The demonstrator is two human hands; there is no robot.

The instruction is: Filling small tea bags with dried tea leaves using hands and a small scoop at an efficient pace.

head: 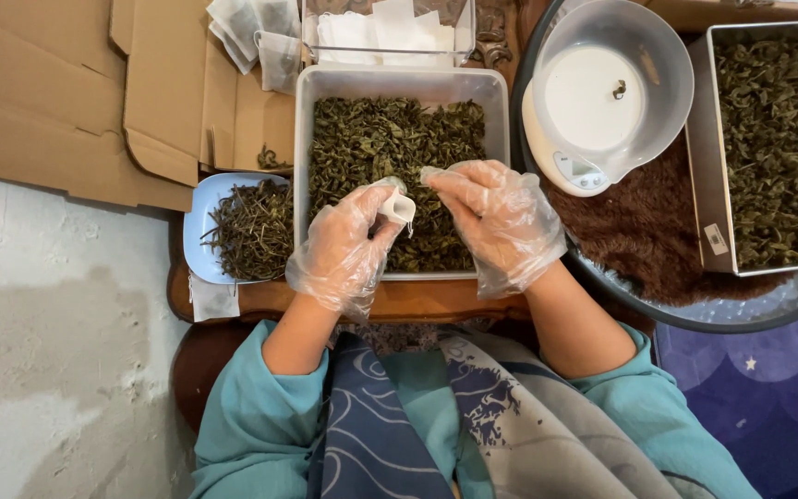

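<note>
The left hand (348, 245), in a thin clear glove, was curled almost closed, its thumb and fingers pinching a small white filter bag (397, 205) at its two o'clock; the bag hung over the near half of the clear plastic tray (305, 139) of dried green leaves; its long axis ran roughly from eleven to five o'clock, and its mouth seemed to face twelve, though the glove blurred that edge; the right hand (501, 222), gloved the same, was half open with fingers bent loosely, fingertips just beside the bag at its three o'clock, holding nothing that could be made out; a blue dish (198, 208) of stems sat at nine o'clock of the tray, on the wooden desk (417, 300); a white scale (593, 111) with a clear bowl stood at two o'clock.
</note>
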